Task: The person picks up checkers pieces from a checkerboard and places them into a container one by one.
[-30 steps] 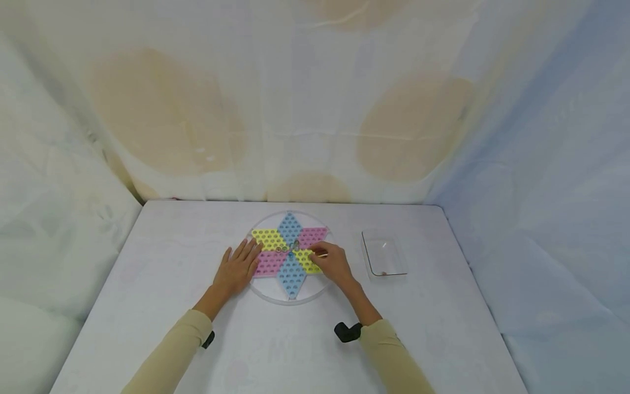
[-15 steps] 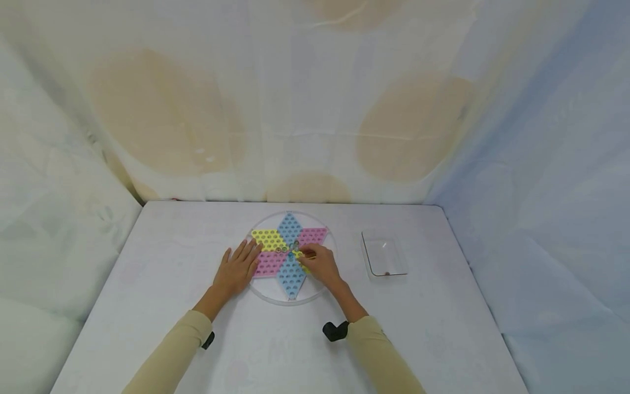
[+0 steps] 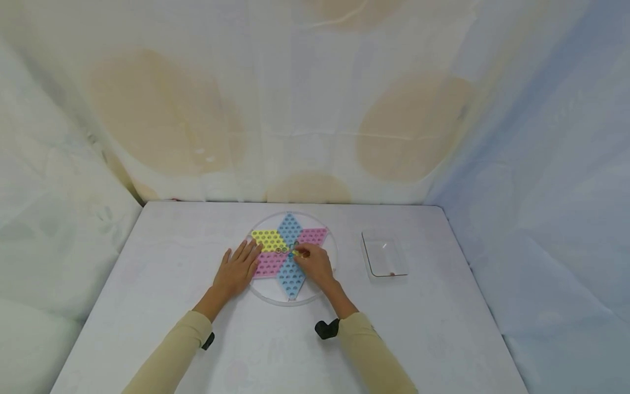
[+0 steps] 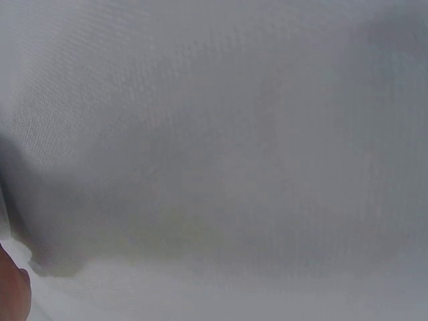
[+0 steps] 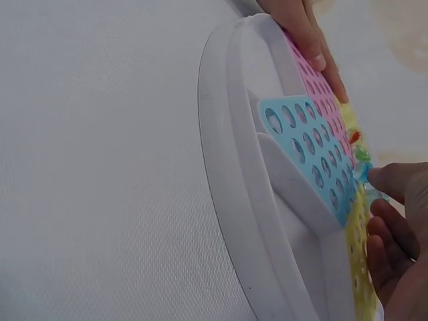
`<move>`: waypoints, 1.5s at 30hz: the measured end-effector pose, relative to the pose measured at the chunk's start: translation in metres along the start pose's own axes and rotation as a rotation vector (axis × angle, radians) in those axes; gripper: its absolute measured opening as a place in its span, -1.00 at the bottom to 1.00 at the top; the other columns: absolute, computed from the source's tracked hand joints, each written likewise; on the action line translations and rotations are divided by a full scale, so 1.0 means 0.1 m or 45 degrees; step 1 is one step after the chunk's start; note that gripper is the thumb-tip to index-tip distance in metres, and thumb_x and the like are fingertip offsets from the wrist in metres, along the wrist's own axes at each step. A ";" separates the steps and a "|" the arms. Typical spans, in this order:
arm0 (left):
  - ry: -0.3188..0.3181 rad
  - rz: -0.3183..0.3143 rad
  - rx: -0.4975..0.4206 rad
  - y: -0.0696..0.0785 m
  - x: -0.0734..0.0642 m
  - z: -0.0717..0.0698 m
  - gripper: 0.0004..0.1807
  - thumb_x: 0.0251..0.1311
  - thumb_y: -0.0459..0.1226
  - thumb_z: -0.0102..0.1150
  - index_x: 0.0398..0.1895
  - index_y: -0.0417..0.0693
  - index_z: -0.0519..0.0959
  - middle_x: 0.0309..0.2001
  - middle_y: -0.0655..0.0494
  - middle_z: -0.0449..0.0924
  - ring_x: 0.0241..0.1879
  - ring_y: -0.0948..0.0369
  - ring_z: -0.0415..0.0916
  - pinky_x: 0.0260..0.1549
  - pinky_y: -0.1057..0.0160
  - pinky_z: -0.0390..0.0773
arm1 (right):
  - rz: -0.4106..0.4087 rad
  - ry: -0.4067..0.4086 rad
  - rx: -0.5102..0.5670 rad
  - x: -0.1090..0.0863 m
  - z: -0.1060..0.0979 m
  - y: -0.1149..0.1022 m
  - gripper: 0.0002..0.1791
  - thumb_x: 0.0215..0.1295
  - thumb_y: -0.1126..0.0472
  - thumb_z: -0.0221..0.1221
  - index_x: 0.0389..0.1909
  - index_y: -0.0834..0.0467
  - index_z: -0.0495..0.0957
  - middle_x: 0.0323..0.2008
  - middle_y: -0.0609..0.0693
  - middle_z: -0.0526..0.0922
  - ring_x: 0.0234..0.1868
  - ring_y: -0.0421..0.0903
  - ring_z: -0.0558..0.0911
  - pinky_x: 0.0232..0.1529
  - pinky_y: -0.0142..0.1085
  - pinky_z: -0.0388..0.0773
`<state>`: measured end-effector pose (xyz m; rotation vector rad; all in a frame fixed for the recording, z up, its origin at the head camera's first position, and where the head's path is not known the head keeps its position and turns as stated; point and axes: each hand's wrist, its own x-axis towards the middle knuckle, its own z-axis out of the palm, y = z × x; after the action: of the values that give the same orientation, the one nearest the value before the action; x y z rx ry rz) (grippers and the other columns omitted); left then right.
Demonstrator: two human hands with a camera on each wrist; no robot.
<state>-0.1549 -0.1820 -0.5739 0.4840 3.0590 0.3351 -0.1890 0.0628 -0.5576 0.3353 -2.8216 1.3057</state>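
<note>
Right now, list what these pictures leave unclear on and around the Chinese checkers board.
Whether the right hand pinches any marbles: its fingers partly hide them in the right wrist view.
Marble count: too small in the head view.
Left hand: mostly cut off by the left wrist view's left edge.
Reddish speck in the clear tray: too small in the head view to identify.
</note>
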 end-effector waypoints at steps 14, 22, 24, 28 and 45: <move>0.027 0.021 0.015 -0.01 0.00 0.01 -0.40 0.56 -0.07 -0.20 0.57 -0.06 0.14 0.56 -0.07 0.01 0.54 -0.05 -0.14 0.39 -0.28 -0.06 | 0.019 0.003 -0.092 0.00 0.08 -0.02 -0.83 0.26 0.21 0.34 -0.15 0.13 0.73 -0.23 -0.03 0.69 -0.19 -0.11 0.63 -0.16 -0.21 0.58; 0.012 0.021 0.022 0.00 0.00 0.02 -0.40 0.56 -0.08 -0.21 0.57 -0.06 0.13 0.57 -0.07 -0.01 0.54 -0.05 -0.15 0.39 -0.27 -0.07 | 0.014 0.038 -0.126 -0.01 0.08 -0.04 -0.85 0.21 0.18 0.36 -0.21 0.09 0.75 -0.28 -0.07 0.68 -0.24 -0.13 0.63 -0.24 -0.25 0.58; 0.013 0.022 0.025 0.00 0.01 0.01 -0.40 0.56 -0.08 -0.20 0.57 -0.06 0.12 0.57 -0.06 -0.01 0.54 -0.05 -0.15 0.39 -0.27 -0.07 | 0.017 0.040 -0.128 -0.01 0.08 -0.04 -0.85 0.21 0.17 0.37 -0.22 0.08 0.75 -0.29 -0.07 0.68 -0.24 -0.14 0.63 -0.25 -0.25 0.58; 0.022 0.027 0.013 0.02 0.00 0.01 -0.39 0.55 -0.09 -0.17 0.57 -0.07 0.13 0.56 -0.07 0.00 0.54 -0.06 -0.14 0.39 -0.28 -0.08 | 0.030 0.042 -0.129 -0.02 0.08 -0.04 -0.86 0.22 0.15 0.37 -0.22 0.07 0.75 -0.29 -0.08 0.68 -0.25 -0.15 0.62 -0.26 -0.26 0.56; 0.020 0.030 0.004 0.01 0.02 0.03 -0.39 0.56 -0.08 -0.19 0.57 -0.07 0.12 0.57 -0.07 -0.01 0.54 -0.05 -0.16 0.39 -0.27 -0.09 | -0.061 0.158 0.114 -0.07 -0.06 0.00 -0.84 0.16 0.32 0.38 -0.22 0.22 0.72 -0.29 0.03 0.76 -0.24 -0.07 0.72 -0.16 -0.25 0.65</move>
<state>-0.1565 -0.1798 -0.5765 0.5202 3.0718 0.3366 -0.1823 0.0685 -0.5545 0.3095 -2.6433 1.3950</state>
